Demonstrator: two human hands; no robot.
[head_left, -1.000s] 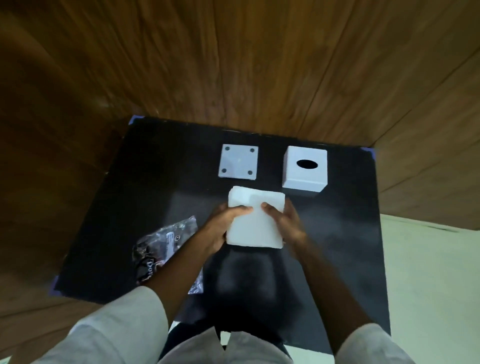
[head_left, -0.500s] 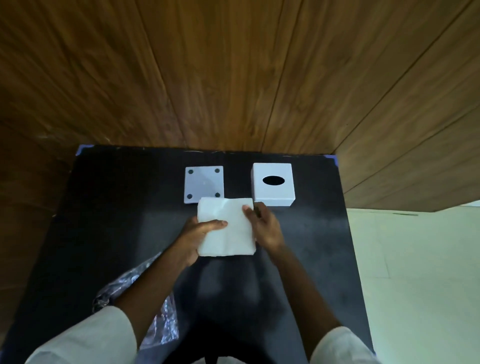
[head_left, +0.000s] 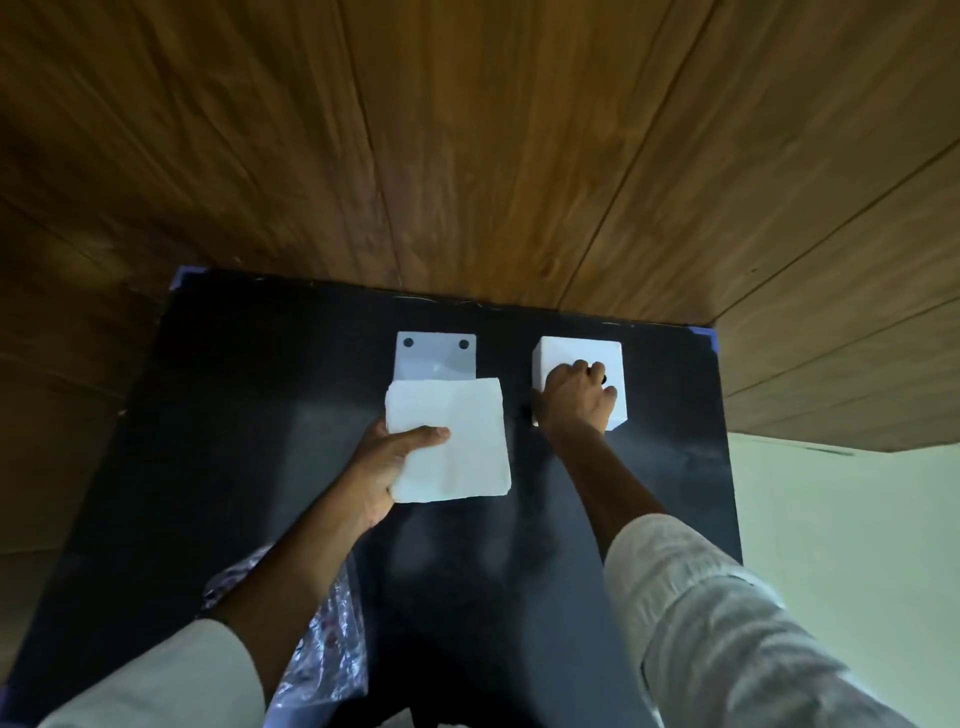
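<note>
We see a person's left hand (head_left: 387, 462) gripping a white tissue stack (head_left: 452, 441), thumb on top, over the middle of a black mat (head_left: 249, 415). At two o'clock from the stack, the right hand (head_left: 574, 397) curls its fingers over a white box (head_left: 571, 351). A white plate (head_left: 435, 358) lies at twelve o'clock and a plastic wrapper (head_left: 327, 649) at seven.

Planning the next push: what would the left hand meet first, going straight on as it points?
Probably the white plate: the tissue stack in the left hand overlaps its near edge; height unclear.
</note>
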